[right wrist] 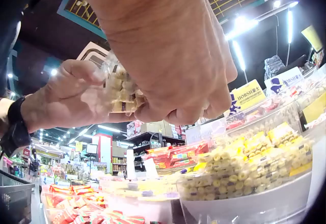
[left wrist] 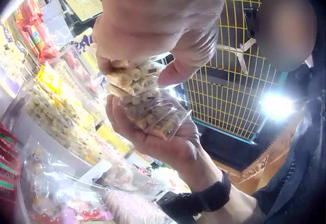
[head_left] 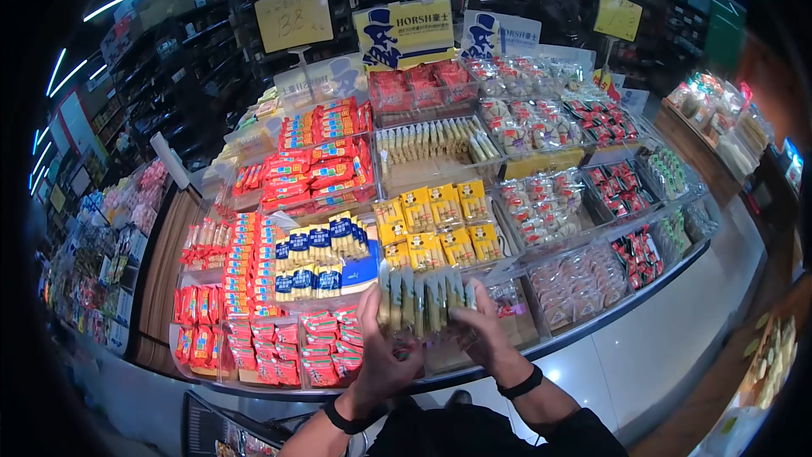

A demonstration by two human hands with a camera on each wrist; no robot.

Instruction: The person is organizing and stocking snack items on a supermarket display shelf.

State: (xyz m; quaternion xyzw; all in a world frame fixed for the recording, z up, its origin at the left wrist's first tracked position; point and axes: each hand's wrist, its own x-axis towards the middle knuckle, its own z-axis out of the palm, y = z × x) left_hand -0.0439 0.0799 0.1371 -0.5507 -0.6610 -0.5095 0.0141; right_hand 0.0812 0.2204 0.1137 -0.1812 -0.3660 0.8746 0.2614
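And here are the packets (head_left: 423, 303), a row of clear-wrapped sticks held upright over the front of the counter (head_left: 622, 294), one hand at each end! The left hand (head_left: 385, 360) has its grip curled round the near end, thumb in against the wrapping; over on the other side, the right hand (head_left: 489, 328) grips too, fingers bent round the row. From the left wrist, the packets show their round, hollow-looking ends, squeezed between both hands.

Look what crowds in! Directly behind the packets sit the yellow packs (head_left: 440, 224), with the blue packs (head_left: 317, 258) just to their left and a mass of red packs (head_left: 320, 171) beyond those. Farther back, a bin of pale sticks (head_left: 436, 145) stands behind a clear wall, below the HORSH sign (head_left: 410, 30). Underneath, the hands and packets block much of the front bin (head_left: 446, 358); only some of its brown floor shows. Pinkish clear packs (head_left: 579, 283) fill the section to the right.

A price sign (head_left: 294, 15) rises on its post at the back left, a dark basket (head_left: 200, 425) stands low at the left, and a person (head_left: 548, 10) in dark clothes is far behind the display!
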